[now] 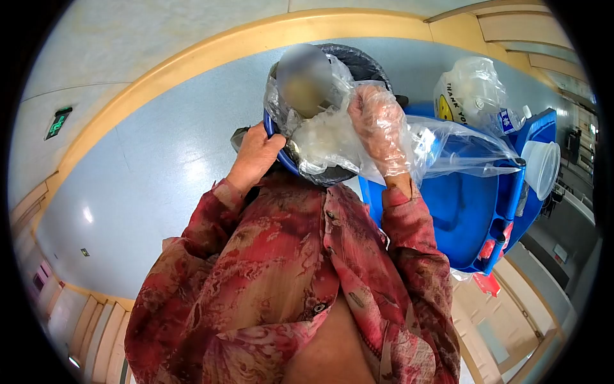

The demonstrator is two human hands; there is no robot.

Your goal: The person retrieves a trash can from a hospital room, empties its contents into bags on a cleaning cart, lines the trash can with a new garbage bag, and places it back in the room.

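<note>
The left hand point(256, 153) clenches the bin point(281, 160) rim's left side; the gloved right hand point(380, 128) grasps the clear liner point(326, 137) bunched over the rim's right side.

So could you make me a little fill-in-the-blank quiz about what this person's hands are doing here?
1. The left hand is bare and grips the ____ rim of the bin.
2. The right hand wears a clear plastic ____ and touches the crumpled clear plastic bag in the bin.
3. The big cart beside the bin is ____ in colour.
4. The sleeves have a red ____ pattern.

Missing words: blue; glove; blue; floral
</note>
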